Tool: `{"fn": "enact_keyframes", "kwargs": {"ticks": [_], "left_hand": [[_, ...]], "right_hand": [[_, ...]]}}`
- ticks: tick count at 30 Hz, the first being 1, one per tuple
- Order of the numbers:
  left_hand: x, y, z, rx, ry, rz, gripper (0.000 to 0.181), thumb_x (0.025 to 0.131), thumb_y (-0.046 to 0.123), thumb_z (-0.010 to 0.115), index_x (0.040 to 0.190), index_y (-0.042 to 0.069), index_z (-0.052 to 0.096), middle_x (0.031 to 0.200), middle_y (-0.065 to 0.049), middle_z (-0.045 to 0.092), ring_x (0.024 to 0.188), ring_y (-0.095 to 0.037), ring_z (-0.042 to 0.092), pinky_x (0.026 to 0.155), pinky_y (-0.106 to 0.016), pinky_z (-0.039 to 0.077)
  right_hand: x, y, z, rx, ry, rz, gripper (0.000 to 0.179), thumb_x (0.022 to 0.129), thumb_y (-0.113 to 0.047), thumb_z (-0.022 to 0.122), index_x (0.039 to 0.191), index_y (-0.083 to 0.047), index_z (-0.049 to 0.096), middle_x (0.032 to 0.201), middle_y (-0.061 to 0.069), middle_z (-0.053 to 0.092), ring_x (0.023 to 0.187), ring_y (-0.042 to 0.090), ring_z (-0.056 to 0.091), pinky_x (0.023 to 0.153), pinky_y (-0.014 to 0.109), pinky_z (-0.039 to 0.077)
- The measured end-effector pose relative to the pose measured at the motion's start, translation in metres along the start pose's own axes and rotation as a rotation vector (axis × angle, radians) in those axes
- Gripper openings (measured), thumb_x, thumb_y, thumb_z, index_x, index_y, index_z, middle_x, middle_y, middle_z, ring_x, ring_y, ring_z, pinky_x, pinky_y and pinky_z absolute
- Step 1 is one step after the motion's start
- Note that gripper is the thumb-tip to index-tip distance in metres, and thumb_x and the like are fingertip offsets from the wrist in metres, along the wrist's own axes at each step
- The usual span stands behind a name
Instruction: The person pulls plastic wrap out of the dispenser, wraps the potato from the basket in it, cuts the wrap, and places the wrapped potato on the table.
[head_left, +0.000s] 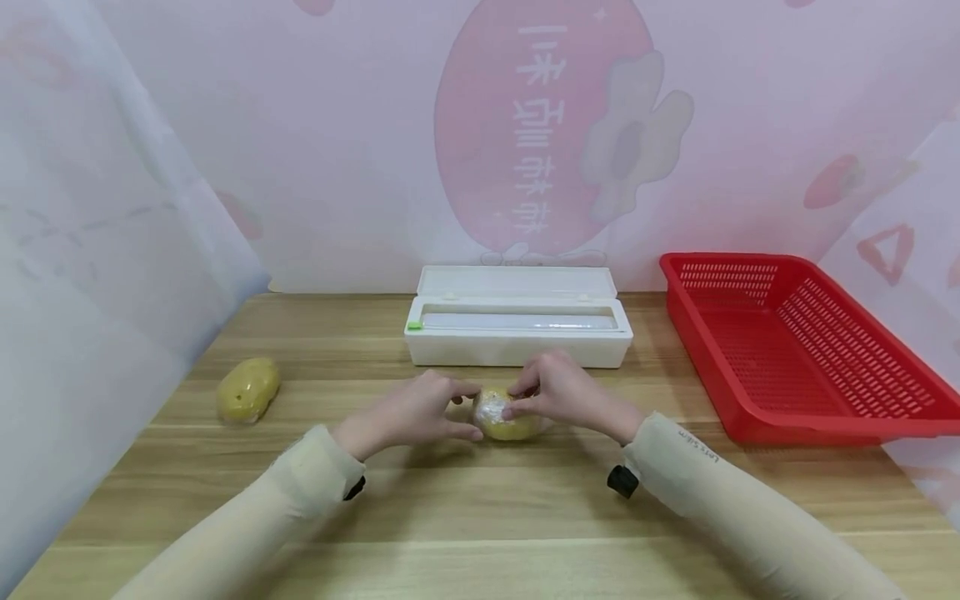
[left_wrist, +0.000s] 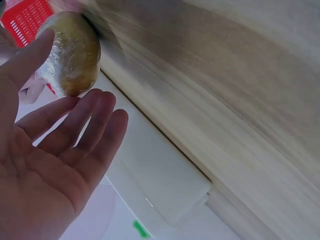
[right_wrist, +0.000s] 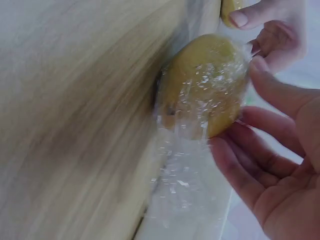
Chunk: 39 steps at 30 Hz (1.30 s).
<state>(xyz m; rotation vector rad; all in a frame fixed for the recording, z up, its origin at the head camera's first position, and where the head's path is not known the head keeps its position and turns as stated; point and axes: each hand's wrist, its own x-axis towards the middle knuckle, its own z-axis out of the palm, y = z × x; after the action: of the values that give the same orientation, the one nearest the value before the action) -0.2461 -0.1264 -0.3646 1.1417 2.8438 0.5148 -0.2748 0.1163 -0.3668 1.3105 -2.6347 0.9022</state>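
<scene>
A yellow potato (head_left: 510, 430) wrapped in clear cling film (right_wrist: 177, 175) lies on the table between both hands. My right hand (head_left: 564, 397) holds its right side, thumb on top and fingertips below in the right wrist view. A loose tail of film trails off the potato's end there. On the other side is my left hand (head_left: 416, 413), its fingers loosely bent and spread. In the left wrist view its thumb and fingertips are close to the potato (left_wrist: 82, 55); whether they touch it, I cannot tell.
Behind the hands stands a white cling film box (head_left: 517, 350), lid raised, with a roll inside. A red plastic basket (head_left: 720, 367) is at the right. Another film-wrapped potato (head_left: 249, 390) lies on the wooden table (head_left: 480, 517) at the left.
</scene>
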Motion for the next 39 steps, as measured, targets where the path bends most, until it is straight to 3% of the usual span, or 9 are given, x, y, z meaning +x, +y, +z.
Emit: {"fn": "enact_keyframes", "kwargs": {"ticks": [5,11,15,20,25,29,34,39], "left_hand": [[0.006,0.004,0.001,0.024,-0.019,0.005,0.042,0.084,0.046,0.077,0.104,0.012,0.064,0.092,-0.001,0.064,0.080,-0.016,0.057,0.068,-0.032,0.047],[0.014,0.004,0.002,0.088,-0.060,0.018,0.069,0.088,0.051,0.069,0.140,0.007,0.055,0.129,-0.010,0.059,0.110,-0.022,0.059,0.089,-0.037,0.050],[0.021,-0.001,-0.002,0.104,-0.033,0.063,0.062,0.088,0.040,0.074,0.138,0.008,0.057,0.132,-0.012,0.057,0.118,-0.028,0.055,0.094,-0.042,0.048],[0.016,-0.011,-0.008,0.118,0.040,0.032,0.062,0.087,0.033,0.077,0.138,0.003,0.055,0.134,-0.015,0.055,0.122,-0.030,0.052,0.099,-0.044,0.044],[0.005,-0.009,-0.009,0.035,0.076,0.047,0.050,0.091,0.027,0.073,0.134,0.004,0.059,0.130,-0.011,0.058,0.115,-0.025,0.057,0.094,-0.041,0.047],[-0.004,0.002,-0.006,0.008,0.083,0.082,0.046,0.090,0.025,0.074,0.130,0.006,0.063,0.131,-0.009,0.057,0.119,-0.024,0.055,0.096,-0.040,0.046],[-0.009,0.009,0.003,0.003,0.107,0.128,0.045,0.089,0.022,0.076,0.128,0.004,0.064,0.133,-0.009,0.056,0.120,-0.023,0.055,0.095,-0.038,0.047],[-0.012,0.010,0.010,-0.021,0.133,0.125,0.047,0.090,0.021,0.075,0.131,0.002,0.061,0.133,-0.011,0.057,0.119,-0.024,0.056,0.094,-0.039,0.049]], "right_hand": [[-0.002,-0.010,-0.002,-0.110,-0.028,-0.020,0.015,0.084,-0.024,0.080,0.087,-0.009,0.080,0.077,-0.004,0.071,0.061,0.000,0.054,0.056,0.021,0.047],[-0.001,-0.023,-0.002,-0.261,-0.074,-0.110,0.017,0.092,-0.019,0.072,0.077,-0.011,0.072,0.061,-0.009,0.059,0.049,0.000,0.043,0.048,0.020,0.041],[-0.001,-0.024,-0.002,-0.193,-0.020,-0.052,0.012,0.087,-0.016,0.078,0.077,-0.010,0.075,0.066,-0.007,0.066,0.053,-0.001,0.052,0.050,0.018,0.045],[-0.005,-0.017,-0.001,-0.045,0.005,-0.008,0.008,0.082,-0.015,0.082,0.078,-0.009,0.078,0.072,-0.003,0.070,0.060,0.000,0.060,0.055,0.018,0.050],[-0.011,-0.014,-0.002,-0.062,0.031,-0.011,0.007,0.081,-0.019,0.083,0.079,-0.013,0.080,0.074,-0.009,0.068,0.065,0.001,0.058,0.056,0.019,0.049],[-0.016,-0.009,-0.002,-0.084,0.024,-0.036,0.006,0.082,-0.015,0.082,0.086,-0.012,0.080,0.082,-0.005,0.069,0.073,0.008,0.062,0.060,0.022,0.051],[-0.029,-0.003,-0.005,-0.071,-0.040,-0.095,0.031,0.078,0.000,0.082,0.106,-0.008,0.076,0.106,0.003,0.066,0.093,0.022,0.063,0.070,0.031,0.055],[-0.036,-0.001,-0.002,-0.109,-0.036,-0.192,0.052,0.070,-0.006,0.089,0.119,-0.010,0.071,0.122,0.005,0.058,0.113,0.022,0.054,0.091,0.040,0.049]]}}
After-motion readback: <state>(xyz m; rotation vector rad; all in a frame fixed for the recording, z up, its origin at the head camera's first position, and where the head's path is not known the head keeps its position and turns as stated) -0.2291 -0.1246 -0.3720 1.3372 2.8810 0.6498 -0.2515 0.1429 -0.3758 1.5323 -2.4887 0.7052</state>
